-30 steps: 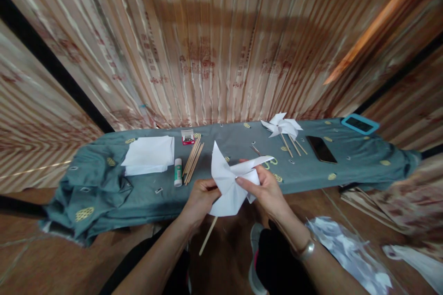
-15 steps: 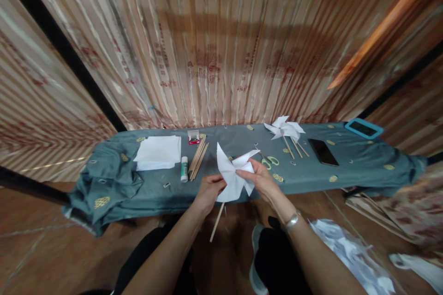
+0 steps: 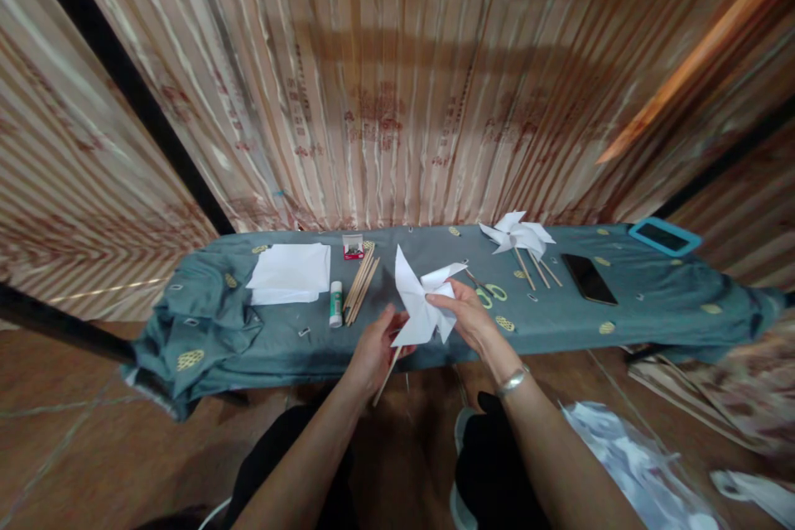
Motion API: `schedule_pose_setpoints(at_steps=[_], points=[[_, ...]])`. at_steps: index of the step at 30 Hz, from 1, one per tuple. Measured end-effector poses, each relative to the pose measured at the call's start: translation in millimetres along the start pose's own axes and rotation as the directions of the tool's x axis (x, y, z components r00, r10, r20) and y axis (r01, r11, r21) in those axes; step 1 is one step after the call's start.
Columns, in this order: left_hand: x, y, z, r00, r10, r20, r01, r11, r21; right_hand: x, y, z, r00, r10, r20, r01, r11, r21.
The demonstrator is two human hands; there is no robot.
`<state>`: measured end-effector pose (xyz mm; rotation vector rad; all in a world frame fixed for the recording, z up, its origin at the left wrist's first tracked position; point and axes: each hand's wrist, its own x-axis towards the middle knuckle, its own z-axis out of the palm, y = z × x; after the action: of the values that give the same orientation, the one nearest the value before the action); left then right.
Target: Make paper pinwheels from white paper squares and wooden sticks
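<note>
Both of my hands are at a white paper pinwheel above the front edge of the table. My right hand grips its right side, with the thumb pressed on the middle and the other fingers behind the paper. At the lower left, my left hand is closed around the pinwheel where the wooden stick comes out; its fingertips are partly hidden behind the paper. The stick slants down and to the left, past the table edge.
On the cloth-covered table lie white paper sheets, a glue stick, wooden sticks, a small red box, green-handled scissors, finished pinwheels, a black phone and a blue-framed device. A bag of paper scraps is on the floor.
My left hand has shifted from the pinwheel's left edge down toward the stick, and less of the stick shows below. My right hand keeps its thumb on the middle. The view has shifted slightly.
</note>
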<state>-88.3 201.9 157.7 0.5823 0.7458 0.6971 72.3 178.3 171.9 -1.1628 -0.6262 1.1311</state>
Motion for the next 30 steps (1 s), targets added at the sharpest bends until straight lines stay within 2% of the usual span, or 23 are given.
schedule_pose_setpoints(at_steps=[3, 7, 10, 21, 30], points=[[1.8, -11.1, -13.6, 0.999, -0.03, -0.023, 0.031, 0.999, 0.025, 10.4, 3.9, -3.9, 1.0, 0.002, -0.025, -0.002, 1.0, -0.019], [4.8, -25.6, -26.9, 0.994, 0.084, 0.066, -0.098, 0.964, 0.248, 20.3, 7.0, -8.9, 0.999, 0.01, -0.047, -0.012, 0.999, -0.042], [8.2, -32.1, -28.9, 0.991, 0.117, 0.062, -0.131, 0.939, 0.317, 24.8, 8.0, -10.9, 0.998, 0.015, -0.054, -0.018, 0.998, -0.055], [15.9, -47.9, -25.9, 0.992, 0.12, 0.036, -0.125, 0.925, 0.359, 33.4, 12.6, -13.1, 0.997, 0.06, -0.037, -0.064, 0.991, -0.116], [10.6, -54.8, -31.6, 0.998, 0.067, -0.017, -0.06, 0.962, 0.266, 38.5, 29.3, -12.7, 0.997, 0.08, -0.015, -0.082, 0.967, -0.241]])
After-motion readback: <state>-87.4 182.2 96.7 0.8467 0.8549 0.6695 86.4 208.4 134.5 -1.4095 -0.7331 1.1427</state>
